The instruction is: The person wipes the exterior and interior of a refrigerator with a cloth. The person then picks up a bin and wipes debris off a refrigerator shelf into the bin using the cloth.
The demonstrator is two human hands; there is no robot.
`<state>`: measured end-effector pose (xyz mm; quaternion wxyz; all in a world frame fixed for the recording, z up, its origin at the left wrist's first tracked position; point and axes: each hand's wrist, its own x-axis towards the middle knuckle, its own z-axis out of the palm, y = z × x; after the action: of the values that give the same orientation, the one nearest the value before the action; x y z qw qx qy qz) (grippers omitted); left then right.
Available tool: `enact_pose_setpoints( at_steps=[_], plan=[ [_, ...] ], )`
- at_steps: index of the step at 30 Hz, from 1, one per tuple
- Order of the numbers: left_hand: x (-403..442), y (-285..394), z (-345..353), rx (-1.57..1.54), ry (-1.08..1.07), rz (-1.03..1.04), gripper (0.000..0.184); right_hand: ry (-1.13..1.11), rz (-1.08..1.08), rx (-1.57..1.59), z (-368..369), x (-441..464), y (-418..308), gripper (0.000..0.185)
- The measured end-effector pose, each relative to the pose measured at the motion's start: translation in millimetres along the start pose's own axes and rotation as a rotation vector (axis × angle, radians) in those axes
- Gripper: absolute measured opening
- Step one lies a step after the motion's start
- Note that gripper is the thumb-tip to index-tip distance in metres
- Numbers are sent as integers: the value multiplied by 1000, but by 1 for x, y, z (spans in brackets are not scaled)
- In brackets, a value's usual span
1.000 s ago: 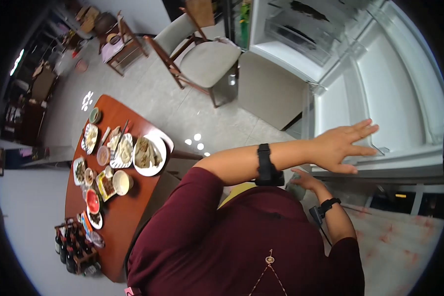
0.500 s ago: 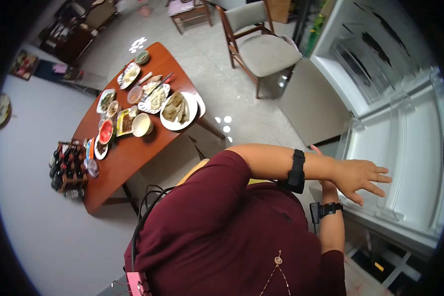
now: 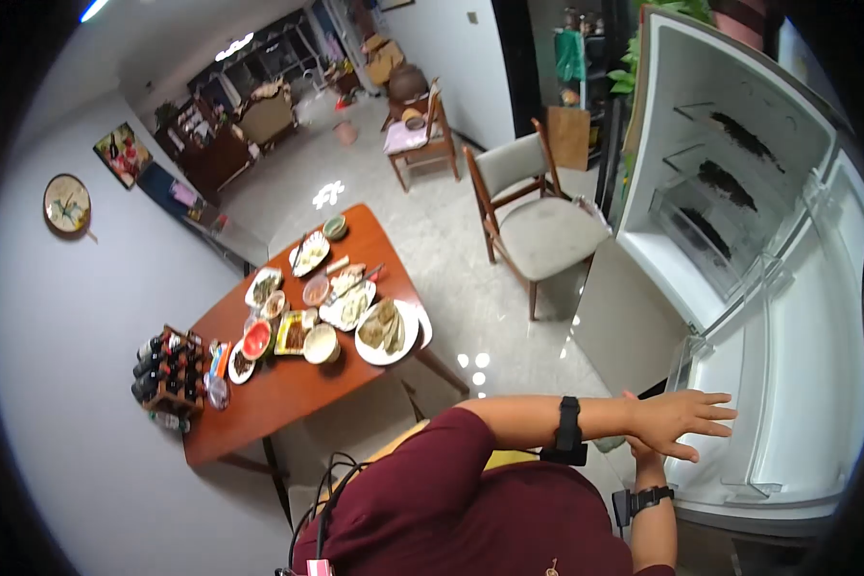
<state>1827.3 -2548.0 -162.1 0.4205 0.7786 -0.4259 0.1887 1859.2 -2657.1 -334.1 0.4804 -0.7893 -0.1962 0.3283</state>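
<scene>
My left hand [image 3: 680,422] reaches across to the right with its fingers spread and nothing in it. It is in front of the white inner side of an open refrigerator door [image 3: 787,384]. Behind my left wrist, my right hand [image 3: 639,445] is mostly covered, and only small parts of it show. A greyish-green thing [image 3: 609,444] shows beside it, too hidden to name. The refrigerator compartment [image 3: 730,125] stands open above, with dark patches on its inner wall.
A red-brown table [image 3: 259,413] on the left bears several dishes and bowls. A wooden rack [image 3: 178,379] of bottles stands beyond its left end. A grey-seated chair [image 3: 547,235] is in front of the refrigerator; another chair [image 3: 422,139] is farther back.
The view has tilted up and shows more of the room and refrigerator. My left hand stays spread by the door. My right hand, easier to see a second ago, is now mostly behind my left wrist.
</scene>
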Motion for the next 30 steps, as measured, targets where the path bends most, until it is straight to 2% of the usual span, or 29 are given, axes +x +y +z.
enact_pose_setpoints(
  at_steps=[8,12,14,16,21,23,25,28,30],
  plan=[
    [-2,-50,-22,-35,13,-37,48,27,-78,79,-1,21,-3,65],
    [-6,-100,-31,-36,42,-131,44,172,-8,105,5,34,-43,61],
    [-12,-125,-41,-40,17,-301,44,141,155,123,3,45,-63,55],
    [-26,-157,-52,-66,27,-317,45,218,212,85,6,76,-45,52],
    [-58,-212,-98,-89,38,-548,46,284,52,30,7,139,-14,59],
    [-74,-234,-116,-84,63,-692,44,363,39,-53,9,138,-65,59],
    [-88,-249,-132,-97,115,-852,43,430,-31,-29,6,158,-64,56],
    [-102,-262,-159,-176,124,-963,43,574,-65,-141,-4,180,-72,55],
    [-114,-278,-163,-314,229,-1033,41,644,-92,-188,-16,192,-95,56]
  ],
)
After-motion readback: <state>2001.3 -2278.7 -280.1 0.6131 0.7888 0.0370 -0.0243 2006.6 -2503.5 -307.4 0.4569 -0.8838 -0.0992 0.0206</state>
